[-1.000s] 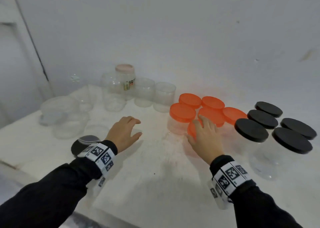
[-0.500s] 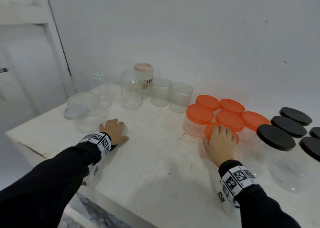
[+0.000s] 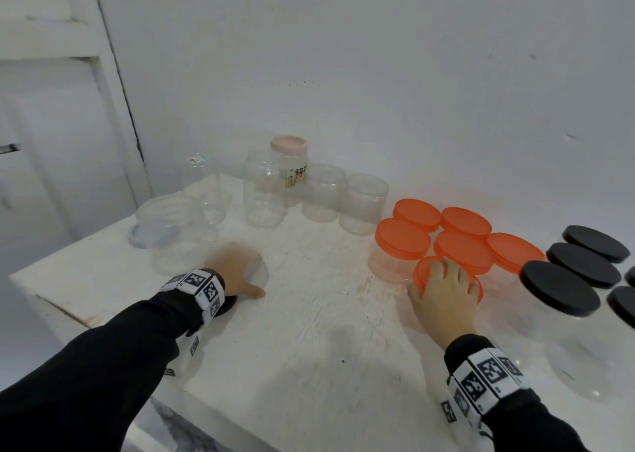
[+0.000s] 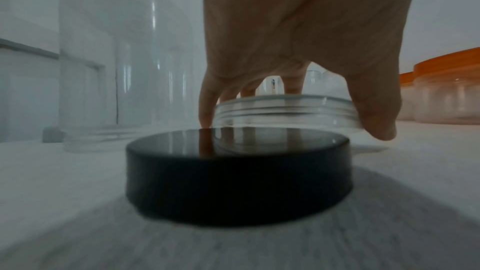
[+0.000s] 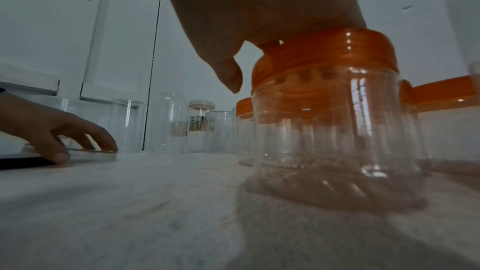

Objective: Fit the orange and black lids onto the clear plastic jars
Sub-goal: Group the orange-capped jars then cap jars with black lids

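While your left hand (image 3: 237, 269) reaches down at the left side of the white table (image 3: 309, 331), its fingers are spread and curled around the rim of a low clear dish (image 4: 283, 110) that sits flat on the surface. Your left wrist view shows the thumb (image 4: 376, 114) down one side of that rim and the fingertips (image 4: 207, 108) down the other. Just under your wrist, nearer to you than the dish, a loose black lid (image 4: 239, 171) lies flat on the table. Behind that hand stands a cluster of open clear jars (image 3: 263, 193), with a wide clear bowl (image 3: 168, 231) at the far left and a pink-capped jar (image 3: 288, 162) at the back by the wall.

Moving to the middle, the bare tabletop separates your two hands, well apart. Then comes the group of orange-lidded jars (image 3: 402, 242), packed touching one another. Your right hand (image 3: 443, 290) sits on top of the nearest one: palm down on the orange lid (image 5: 324, 54), fingers draped over its far edge, thumb (image 5: 228, 75) hanging down beside the rim. Whether those fingers squeeze the lid or only rest on it, you cannot tell from here. The lid sits on its clear jar (image 5: 337, 134), and the jar stands upright on the table.

Farthest right, the black-lidded jars (image 3: 560, 286) stand in a bunch, just beside the orange group.
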A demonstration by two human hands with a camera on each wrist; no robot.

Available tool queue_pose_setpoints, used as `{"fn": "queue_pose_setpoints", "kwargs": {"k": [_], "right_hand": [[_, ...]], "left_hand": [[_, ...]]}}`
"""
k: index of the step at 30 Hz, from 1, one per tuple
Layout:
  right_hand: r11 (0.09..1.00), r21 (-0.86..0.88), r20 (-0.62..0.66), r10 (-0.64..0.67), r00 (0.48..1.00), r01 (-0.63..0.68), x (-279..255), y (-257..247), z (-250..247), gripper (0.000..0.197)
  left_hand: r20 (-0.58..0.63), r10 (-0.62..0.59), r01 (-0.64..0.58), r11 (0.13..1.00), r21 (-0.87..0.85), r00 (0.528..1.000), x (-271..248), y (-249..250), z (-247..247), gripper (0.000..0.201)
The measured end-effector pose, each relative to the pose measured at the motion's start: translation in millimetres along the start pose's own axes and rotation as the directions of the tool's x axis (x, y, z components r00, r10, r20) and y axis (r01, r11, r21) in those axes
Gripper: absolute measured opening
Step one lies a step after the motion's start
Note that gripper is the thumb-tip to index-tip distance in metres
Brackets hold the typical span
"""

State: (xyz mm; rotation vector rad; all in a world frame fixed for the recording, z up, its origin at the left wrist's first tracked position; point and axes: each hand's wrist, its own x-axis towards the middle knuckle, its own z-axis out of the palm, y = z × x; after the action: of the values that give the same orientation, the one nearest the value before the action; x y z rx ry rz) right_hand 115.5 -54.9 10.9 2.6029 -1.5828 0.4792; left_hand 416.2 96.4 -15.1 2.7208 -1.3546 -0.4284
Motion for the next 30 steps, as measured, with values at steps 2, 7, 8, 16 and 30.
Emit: {"fn": "queue_pose_setpoints", "kwargs": {"k": [2,7,8,16,30], "right_hand": [[0.998,0.061,-0.027,-0.021,0.999,0.022,-1,-9,-5,0.042],[0.938,0.289,-0.133,-0.161,0.978,0.193,3,-51,-20,0.039],[0.910,0.334,-0.133,-0.214,0.968,0.247,5,-63,-22,0.037],[0.675,0.572,0.034,-0.586,0.809,0.465,24,-195,-15,0.051],[0.664,0.481,0.210,-0.721,0.661,0.572,44,-365,17,0.097]], "left_hand": [[-0.022,0.040,-0.041,0.998,-0.049,0.999,-3,0,-5,0.077],[-0.224,0.167,-0.218,0.949,-0.228,0.960,-26,-10,-43,0.077],[-0.268,0.178,-0.250,0.931,-0.267,0.947,-33,-17,-54,0.081],[-0.511,0.044,-0.270,0.885,-0.378,0.859,-57,-121,-109,0.078],[-0.500,0.035,-0.251,0.893,-0.372,0.865,-39,-228,-115,0.085]]}}
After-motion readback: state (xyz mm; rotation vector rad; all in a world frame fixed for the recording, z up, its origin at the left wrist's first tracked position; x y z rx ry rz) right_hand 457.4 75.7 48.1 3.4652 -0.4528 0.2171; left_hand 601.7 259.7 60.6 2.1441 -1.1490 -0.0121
